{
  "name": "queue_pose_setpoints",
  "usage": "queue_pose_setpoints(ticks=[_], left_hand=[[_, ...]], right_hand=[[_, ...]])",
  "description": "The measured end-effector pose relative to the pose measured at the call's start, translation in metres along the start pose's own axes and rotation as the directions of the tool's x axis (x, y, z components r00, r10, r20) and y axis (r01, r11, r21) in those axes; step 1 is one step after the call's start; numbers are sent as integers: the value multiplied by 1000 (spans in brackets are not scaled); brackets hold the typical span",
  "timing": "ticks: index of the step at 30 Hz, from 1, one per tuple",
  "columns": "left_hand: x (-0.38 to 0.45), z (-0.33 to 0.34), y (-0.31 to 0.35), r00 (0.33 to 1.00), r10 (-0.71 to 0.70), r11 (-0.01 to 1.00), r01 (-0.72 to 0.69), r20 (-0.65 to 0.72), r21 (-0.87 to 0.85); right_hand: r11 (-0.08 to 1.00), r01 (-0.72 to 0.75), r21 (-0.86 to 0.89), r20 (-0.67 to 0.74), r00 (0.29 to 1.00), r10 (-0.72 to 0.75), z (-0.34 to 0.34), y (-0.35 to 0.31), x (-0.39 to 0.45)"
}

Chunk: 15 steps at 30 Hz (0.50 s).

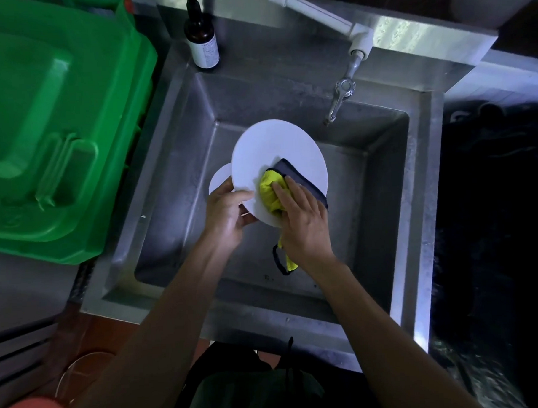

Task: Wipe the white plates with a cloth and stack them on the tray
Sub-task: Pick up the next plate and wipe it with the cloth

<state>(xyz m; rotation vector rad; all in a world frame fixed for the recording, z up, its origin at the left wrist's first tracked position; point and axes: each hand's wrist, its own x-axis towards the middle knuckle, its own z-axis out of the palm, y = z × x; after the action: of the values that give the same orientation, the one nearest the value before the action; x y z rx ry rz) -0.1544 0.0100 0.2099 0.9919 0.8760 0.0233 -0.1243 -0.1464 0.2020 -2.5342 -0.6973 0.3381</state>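
Observation:
Over the steel sink (427,197) I hold a large white plate (271,148) tilted up. My left hand (226,215) grips its lower left rim, thumb on the face. My right hand (304,224) presses a yellow and dark blue cloth (268,193) against the plate's lower right part, fingers curled over the cloth. A corner of the cloth hangs below my right wrist. Part of a second white plate (219,177) shows behind the first, down in the sink on the left. No tray is in view.
A large green plastic bin lid (51,127) lies left of the sink. A dark pump bottle (202,40) stands on the sink's back left corner. The tap (341,97) hangs over the basin at the back right. The area to the right is dark.

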Motion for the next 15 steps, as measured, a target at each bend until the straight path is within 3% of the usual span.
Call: queue_pose_setpoints(ticks=[15], left_hand=[[5,-24,6,999,-34,998,33,-24,-58]], right_hand=[[991,130,19,-1,992,-130,8,-33,-38]])
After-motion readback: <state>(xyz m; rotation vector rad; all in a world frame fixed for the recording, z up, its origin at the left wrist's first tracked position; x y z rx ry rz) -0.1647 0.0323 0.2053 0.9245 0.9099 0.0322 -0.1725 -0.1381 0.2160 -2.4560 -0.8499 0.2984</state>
